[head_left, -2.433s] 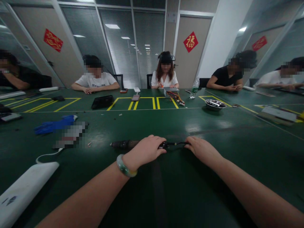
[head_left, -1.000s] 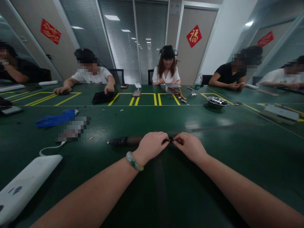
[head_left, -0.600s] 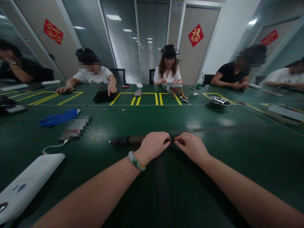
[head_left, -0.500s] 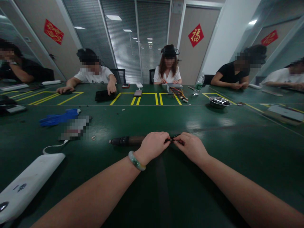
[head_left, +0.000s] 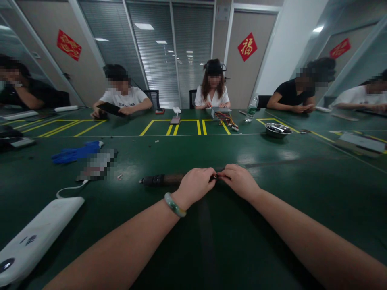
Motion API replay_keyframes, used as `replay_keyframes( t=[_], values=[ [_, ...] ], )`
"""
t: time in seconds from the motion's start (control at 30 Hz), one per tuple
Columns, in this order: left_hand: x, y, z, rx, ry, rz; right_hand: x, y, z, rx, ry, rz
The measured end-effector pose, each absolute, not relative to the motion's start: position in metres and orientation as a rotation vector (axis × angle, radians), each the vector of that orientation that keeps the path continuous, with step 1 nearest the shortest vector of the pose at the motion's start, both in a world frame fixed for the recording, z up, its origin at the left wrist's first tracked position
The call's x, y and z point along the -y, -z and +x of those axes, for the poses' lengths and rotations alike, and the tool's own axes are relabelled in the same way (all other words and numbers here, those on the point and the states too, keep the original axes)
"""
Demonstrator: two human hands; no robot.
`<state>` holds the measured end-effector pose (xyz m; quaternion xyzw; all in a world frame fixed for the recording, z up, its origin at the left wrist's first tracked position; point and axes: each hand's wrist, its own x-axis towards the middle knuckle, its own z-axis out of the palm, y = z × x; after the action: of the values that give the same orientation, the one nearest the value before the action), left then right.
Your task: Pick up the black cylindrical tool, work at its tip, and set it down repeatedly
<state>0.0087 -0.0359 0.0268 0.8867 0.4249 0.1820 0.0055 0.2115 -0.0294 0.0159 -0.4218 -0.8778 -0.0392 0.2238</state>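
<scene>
A dark cylindrical tool [head_left: 169, 180] with a metal tip at its left end lies level on the green table [head_left: 260, 253]. My left hand [head_left: 198, 183], with a jade-like bangle at the wrist, is closed around the tool's right end. Close beside it, my right hand [head_left: 240, 180] pinches at that same end, its fingertips nearly touching those of my left hand. What sits between the fingertips is small, dark and mostly hidden.
At the left are a blue glove [head_left: 77, 153], a phone [head_left: 98, 165] and a white power bank [head_left: 39, 237] joined by a cable. Farther back stand a metal bowl [head_left: 277, 129], a bottle [head_left: 251, 108] and a device with wires [head_left: 220, 114]. Several people sit across the table.
My right hand has shifted slightly left, closer to my left hand. Across the table, a person at the left has lifted a black flat object off the table.
</scene>
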Motion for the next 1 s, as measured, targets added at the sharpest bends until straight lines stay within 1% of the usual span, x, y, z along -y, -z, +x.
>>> replay_keyframes(
  t=[0.27, 0.57, 0.73, 0.87, 1.0],
  values=[
    [0.038, -0.026, 0.009, -1.391, -0.604, 2.755, 0.027, -0.022, 0.208, 2.521, 0.204, -1.176],
    [0.041, -0.032, 0.006, -1.28, -0.614, 2.836, 0.027, -0.018, 0.196, 2.633, 0.379, -1.251],
    [0.04, -0.032, 0.002, -1.168, -0.703, 2.916, 0.022, -0.017, 0.198, 2.64, 0.295, -1.241],
    [0.043, -0.037, 0.0, -1.022, -0.687, 2.98, 0.007, -0.023, 0.238, 2.54, 0.245, -1.406],
    [0.045, -0.039, -0.001, -0.95, -0.645, 2.995, 0.007, -0.032, 0.33, 2.326, 0.22, -1.704]
  ],
)
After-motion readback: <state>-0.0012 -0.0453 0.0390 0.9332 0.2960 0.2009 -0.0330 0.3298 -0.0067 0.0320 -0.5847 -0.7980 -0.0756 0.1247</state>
